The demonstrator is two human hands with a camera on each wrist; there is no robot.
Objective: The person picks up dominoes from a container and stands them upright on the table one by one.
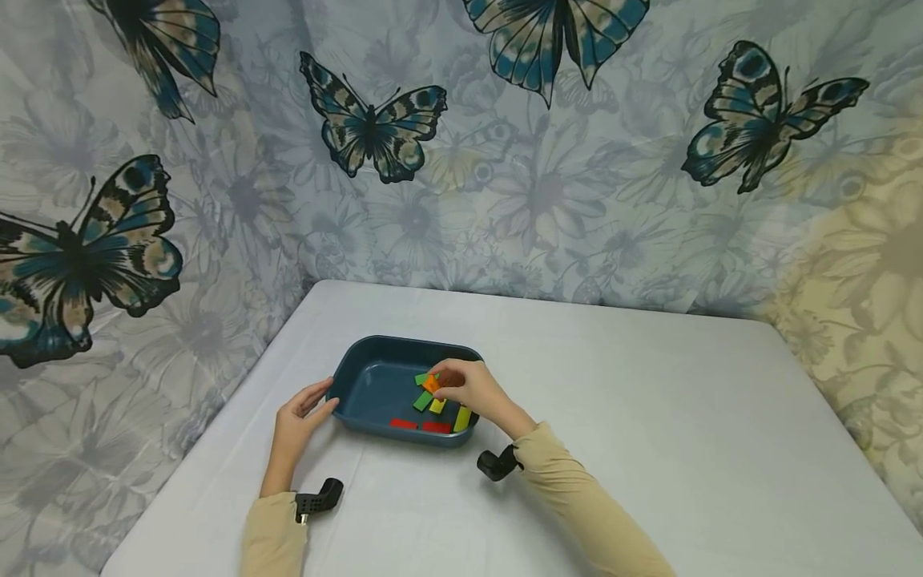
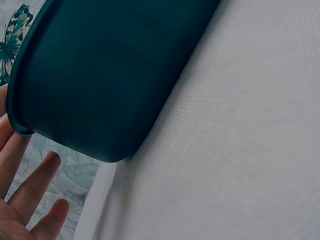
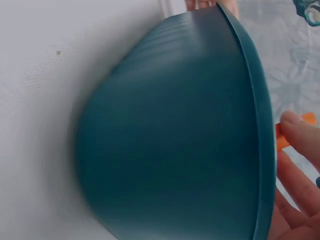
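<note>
The orange block (image 1: 431,385), small enough to suit a pinch, is held between thumb and fingers of the right hand (image 1: 470,388) over the right half of the blue tray (image 1: 375,397); the left hand (image 1: 296,414), fingers spread, touches its left end, probably to steady it.

A person's two bare hands work at a deep blue rectangular tray (image 1: 382,393) on a white worktop (image 1: 685,425). The left hand (image 1: 303,410) touches the tray's left end. The right hand (image 1: 472,390), reaching over the right end, pinches an orange block (image 1: 430,384). Near it in the tray are green blocks (image 1: 423,401) and yellow blocks (image 1: 462,418); red blocks (image 1: 436,428) lie along the near side. Beige sleeves (image 1: 577,501) and black wrist devices (image 1: 497,464) show below. Behind, floral wall fabric (image 1: 433,232) bears large teal-and-black butterflies (image 1: 371,132).
</note>
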